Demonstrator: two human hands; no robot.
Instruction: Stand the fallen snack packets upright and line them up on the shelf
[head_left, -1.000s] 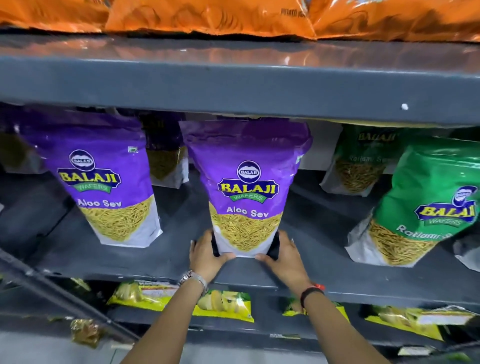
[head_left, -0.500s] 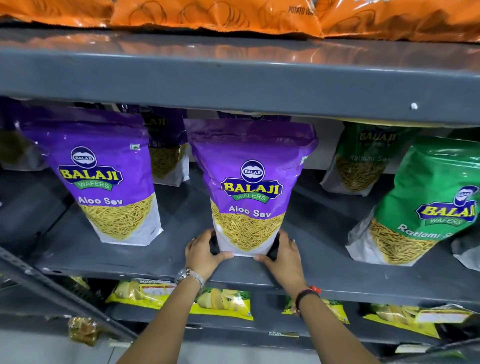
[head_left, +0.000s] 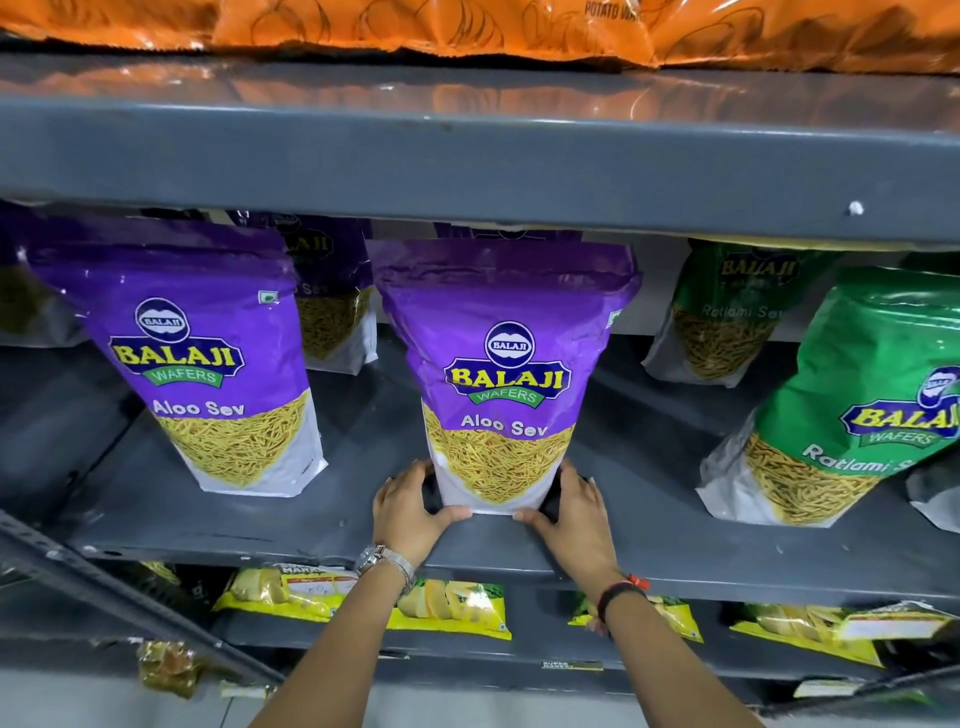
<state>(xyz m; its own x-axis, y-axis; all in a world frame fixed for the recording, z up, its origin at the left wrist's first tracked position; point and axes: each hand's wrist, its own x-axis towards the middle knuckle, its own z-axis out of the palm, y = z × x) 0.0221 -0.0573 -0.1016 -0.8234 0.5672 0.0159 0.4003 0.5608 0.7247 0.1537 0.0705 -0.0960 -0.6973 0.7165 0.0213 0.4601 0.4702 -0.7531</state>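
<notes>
The purple Aloo Sev packet (head_left: 501, 374) you're working on is standing upright in the middle of the grey metal shelf (head_left: 322, 525), close to the front edge. It's a glossy plastic stand-up pouch, wide and a bit crinkled at the sealed top, narrower at the base, with a white bottom and a window of thin yellow sev strands showing.

Your left hand (head_left: 408, 506) and right hand (head_left: 574, 512) are cupped around the two bottom corners. Both hands are spread fairly wide, thumbs pressed against the lower front edge of the pouch and fingers wrapping round the sides toward the back, so you've got the base pinched between them, not a tight fist at all. There's a metal watch (head_left: 384, 561) on your left wrist and a dark band with a red thread (head_left: 621, 592) on your right.

To the left stands a second purple packet (head_left: 200, 364), same shape, also upright, well apart from yours. Behind the two of them, more purple pouches (head_left: 332, 296) sit in shadow. On the right there's a shiny green Ratlami Sev packet (head_left: 852, 405) leaning over to the left, and another green one (head_left: 727, 312) further back.

The shelf above holds crinkly orange bags (head_left: 467, 26), and the shelf below has flat yellow packets (head_left: 447, 610) lying down.
</notes>
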